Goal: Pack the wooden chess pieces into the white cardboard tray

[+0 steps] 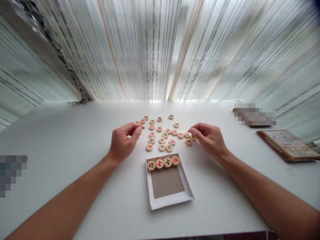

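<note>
My left hand [125, 139] is just above the table, left of the loose xiangqi pieces [152, 134]. Its fingers are curled, thumb and index tips pressed close, and no piece shows between them. On the other side, my right hand [209, 138] is closed in a pinch at the right end of the pieces. A piece [193, 137] lies partly hidden beside its thumb; whether the fingers grip anything is hidden. Nearer me, a shallow white box tray [170, 200] holds a row of pieces along its far side, including a black one [151, 165] and a red one [175, 160].
The white table [100, 206] runs back to a striped string curtain [140, 50]. A brown-edged flat box [290, 146] with a printed top lies at the right, with a blurred-out object [255, 115] behind it. Another blurred-out dark item [11, 173] is at the left edge.
</note>
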Demonstrator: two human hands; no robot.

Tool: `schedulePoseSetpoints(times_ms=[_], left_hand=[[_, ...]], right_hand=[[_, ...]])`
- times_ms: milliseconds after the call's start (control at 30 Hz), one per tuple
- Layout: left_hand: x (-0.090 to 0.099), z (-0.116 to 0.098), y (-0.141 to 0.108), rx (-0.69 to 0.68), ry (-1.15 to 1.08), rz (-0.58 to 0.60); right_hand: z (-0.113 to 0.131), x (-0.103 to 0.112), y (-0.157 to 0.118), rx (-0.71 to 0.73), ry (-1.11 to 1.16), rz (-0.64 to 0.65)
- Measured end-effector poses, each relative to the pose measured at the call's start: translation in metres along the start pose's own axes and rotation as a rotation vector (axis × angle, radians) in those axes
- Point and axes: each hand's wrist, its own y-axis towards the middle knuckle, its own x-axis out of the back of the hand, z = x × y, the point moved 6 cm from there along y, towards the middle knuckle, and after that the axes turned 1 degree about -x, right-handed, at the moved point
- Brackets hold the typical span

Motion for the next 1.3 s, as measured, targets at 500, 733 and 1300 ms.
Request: schedulePoseSetpoints(times_ms=[500,733,1300], left_hand=[[-0.002,-0.004,0.001,0.003,0.034,0.025],[-0.002,-0.001,0.002,0.071,-0.073,0.006],[-0.002,0.004,0.003,0.103,-0.089,0.017]], right_hand=[[0.006,-0.004,-0.003,0.019,-0.044,0.041],[0.009,-0.005,-0.003,0.037,-0.056,0.044],[0.011,-0.005,-0.005,0.05,-0.091,0.063]])
